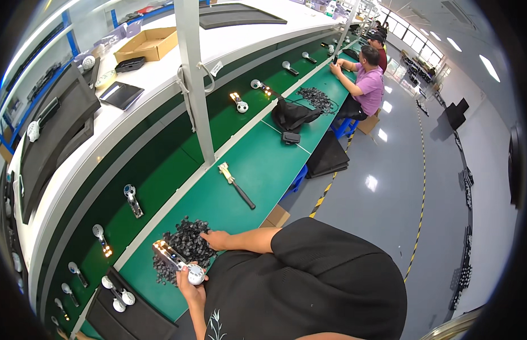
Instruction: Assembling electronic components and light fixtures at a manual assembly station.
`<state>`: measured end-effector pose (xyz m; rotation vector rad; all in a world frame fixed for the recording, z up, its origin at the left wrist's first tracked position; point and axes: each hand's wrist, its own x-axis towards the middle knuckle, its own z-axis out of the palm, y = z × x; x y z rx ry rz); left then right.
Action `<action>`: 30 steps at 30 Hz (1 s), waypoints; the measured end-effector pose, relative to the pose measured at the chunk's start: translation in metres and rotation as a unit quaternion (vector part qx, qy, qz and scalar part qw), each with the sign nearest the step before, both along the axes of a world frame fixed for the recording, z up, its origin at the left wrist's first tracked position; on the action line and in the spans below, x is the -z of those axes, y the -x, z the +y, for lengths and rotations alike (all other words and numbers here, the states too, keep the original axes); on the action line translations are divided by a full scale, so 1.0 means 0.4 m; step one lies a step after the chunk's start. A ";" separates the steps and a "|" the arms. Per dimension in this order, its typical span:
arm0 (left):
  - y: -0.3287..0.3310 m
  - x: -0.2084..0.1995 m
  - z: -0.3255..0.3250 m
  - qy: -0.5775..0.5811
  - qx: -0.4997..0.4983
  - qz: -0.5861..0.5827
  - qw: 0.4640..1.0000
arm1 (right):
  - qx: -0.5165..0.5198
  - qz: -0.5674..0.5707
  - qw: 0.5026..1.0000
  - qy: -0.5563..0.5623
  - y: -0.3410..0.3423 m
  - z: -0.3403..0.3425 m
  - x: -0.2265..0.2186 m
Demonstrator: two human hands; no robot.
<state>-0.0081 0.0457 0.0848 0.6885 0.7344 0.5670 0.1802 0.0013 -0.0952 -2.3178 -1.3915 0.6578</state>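
My left hand (191, 290) is closed around a handheld device with a white round head (196, 275). The device's narrow handle points away from me, and warm lights glow near its far end. Beneath and beyond it, a heap of small black parts (187, 241) lies on the green bench (258, 175). My right hand (217, 239) reaches to the right edge of this heap, fingers drawn together at the black parts. Whatever sits between those fingertips is too small to make out.
A hammer (237, 186) with a black handle lies farther up the bench. Similar devices (131, 199) are spaced along the green conveyor at left. A black tray (127, 311) holds several white-headed devices. Beyond a black bag (294, 115), a person in a pink shirt (370, 85) sits working.
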 end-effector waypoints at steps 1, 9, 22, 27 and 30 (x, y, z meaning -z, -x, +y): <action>0.003 0.000 0.000 0.000 -0.005 0.004 1.000 | -0.005 0.004 1.000 0.000 0.006 0.004 0.005; 0.000 0.037 0.014 -0.007 0.016 0.025 1.000 | -0.014 0.044 0.998 0.039 -0.024 0.016 -0.024; -0.023 0.049 0.023 0.059 -0.003 0.004 0.998 | 0.152 0.469 0.864 -0.101 -0.054 0.047 -0.148; -0.015 0.039 0.023 0.057 -0.038 0.013 0.998 | 0.197 0.660 0.713 -0.136 -0.006 0.041 -0.334; -0.011 0.038 0.030 0.045 -0.049 0.004 0.998 | 0.183 0.655 0.722 -0.125 0.016 0.032 -0.411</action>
